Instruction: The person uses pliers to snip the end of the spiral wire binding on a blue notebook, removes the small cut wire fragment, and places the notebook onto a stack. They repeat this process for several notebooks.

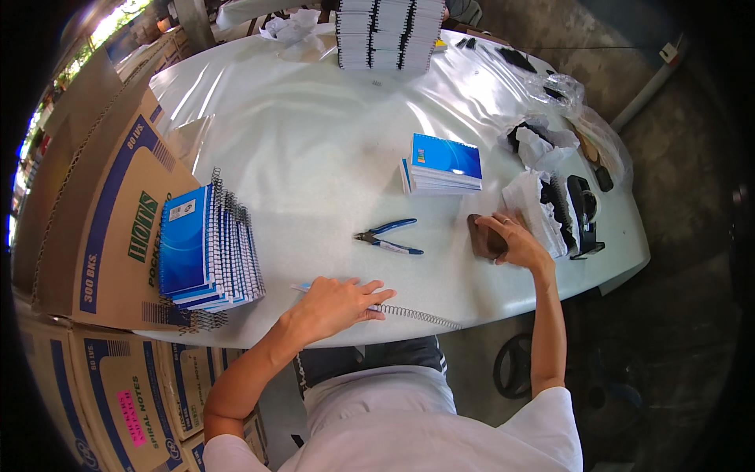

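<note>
My left hand (334, 307) is closed at the table's near edge, over a thin notebook (300, 287) mostly hidden beneath it. From its fingers a wire spiral coil (421, 316) stretches out to the right, lying along the edge. Farther right, my right hand (515, 241) curls its fingers over a dark brown, block-like object (480, 236) whose kind I cannot make out. Between the hands and a little beyond them lie blue-handled cutting pliers (387, 236). A stack of blue-covered notebooks (447, 161) stands past the pliers.
Coil-bound blue notebooks (189, 244) are piled at the left, against an open cardboard box (118, 228). Tall stacks of notebooks (389, 35) stand at the far edge. White paper with black coils (539, 208) and a black device (583, 216) sit at the right. More cartons (118, 393) are below left.
</note>
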The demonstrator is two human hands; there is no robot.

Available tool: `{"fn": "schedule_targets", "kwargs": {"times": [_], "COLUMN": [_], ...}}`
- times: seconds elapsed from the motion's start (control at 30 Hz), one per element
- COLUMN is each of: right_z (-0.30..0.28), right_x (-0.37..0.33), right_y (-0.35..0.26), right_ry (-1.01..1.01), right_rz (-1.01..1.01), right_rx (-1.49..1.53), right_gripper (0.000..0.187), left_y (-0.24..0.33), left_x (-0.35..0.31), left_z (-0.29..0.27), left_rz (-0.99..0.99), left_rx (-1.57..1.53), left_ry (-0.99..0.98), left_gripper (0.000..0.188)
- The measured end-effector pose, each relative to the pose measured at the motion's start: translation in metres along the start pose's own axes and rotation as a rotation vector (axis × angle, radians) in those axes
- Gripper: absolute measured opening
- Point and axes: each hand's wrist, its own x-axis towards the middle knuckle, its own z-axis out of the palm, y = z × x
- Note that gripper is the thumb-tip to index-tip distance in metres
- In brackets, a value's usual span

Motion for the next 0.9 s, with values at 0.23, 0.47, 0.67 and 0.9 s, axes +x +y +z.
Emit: {"fn": "schedule_targets", "kwargs": {"times": [0.23, 0.47, 0.67, 0.9], "right_z": [-0.001, 0.017, 0.031, 0.027], "right_x": [0.041, 0.074, 0.08, 0.089], "right_y": [-0.062, -0.113, -0.108, -0.118], "right_ry": [-0.465, -0.647, -0.562, -0.595], "right_rz": [-0.569, -0.624, -0.721, -0.587], "right_rx": [1.231, 1.22, 1.376, 1.381], "right_gripper": [0.057, 0.072, 0.057, 0.066], "left_y": [-0.008, -0.02, -0.026, -0.039], "left_x": [-0.006, -0.015, -0.011, -0.013], "left_z": [-0.011, -0.001, -0.007, -0.003], "left_rz": [-0.299, -0.271, -0.342, -0.324], "left_rx": [-0.044, -0.04, -0.036, 0.051], "left_ry": [0.065, 0.232, 0.177, 0.262], "left_gripper": [0.092, 0.101, 0.102, 0.098]}}
